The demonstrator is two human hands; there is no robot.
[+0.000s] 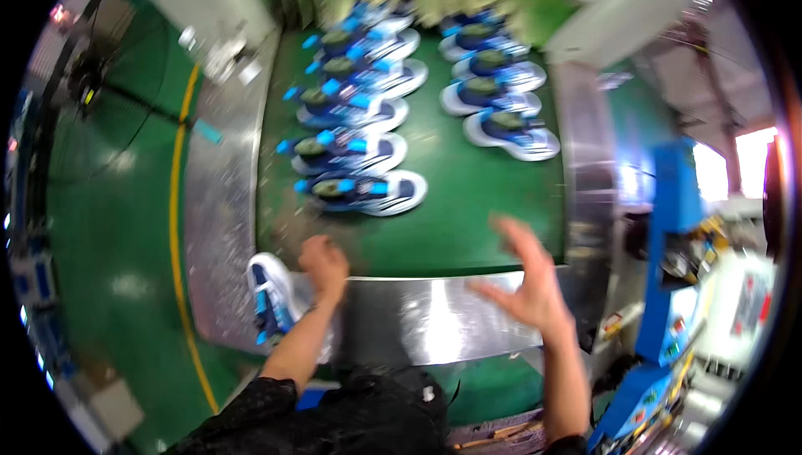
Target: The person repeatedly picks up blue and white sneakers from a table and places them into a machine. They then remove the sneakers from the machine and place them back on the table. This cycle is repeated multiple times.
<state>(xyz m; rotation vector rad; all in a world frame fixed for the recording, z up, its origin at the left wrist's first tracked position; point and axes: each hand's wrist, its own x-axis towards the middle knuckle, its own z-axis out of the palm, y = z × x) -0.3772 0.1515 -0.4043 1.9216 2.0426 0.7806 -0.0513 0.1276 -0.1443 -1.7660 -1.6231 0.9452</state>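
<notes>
While both bare hands hover at the near end of the green conveyor belt (468,229), the thing nearest to either is the blue and white sports shoe (269,298) lying on the brushed steel apron (434,321) at lower left of centre. That shoe sits just left of the left hand (324,264), close to its wrist, with its long axis running roughly up and down the frame, toe end toward the belt as far as the blur allows. The left hand is loosely curled, fingers bent in, and its grip appears to hold nothing; whether it touches the apron I cannot tell. The right hand (528,281) is well right of the shoe, spread wide with fingers splayed, its grip released and empty, blurred above the seam between belt and steel. The left hand is therefore clearly the nearer one.

Further up the belt, two files of blue and white shoes on lasts lie crosswise: a longer file (359,121) at upper centre left, the closest pair just beyond the left hand, and a shorter file (497,87) at upper centre right, all well apart from the hands.

Around the line, a green painted floor (109,204) with a yellow stripe (177,229) fills the left of the frame, a blue machine frame (672,229) stands at the right, and a black floor fan (88,79) sits at upper left
</notes>
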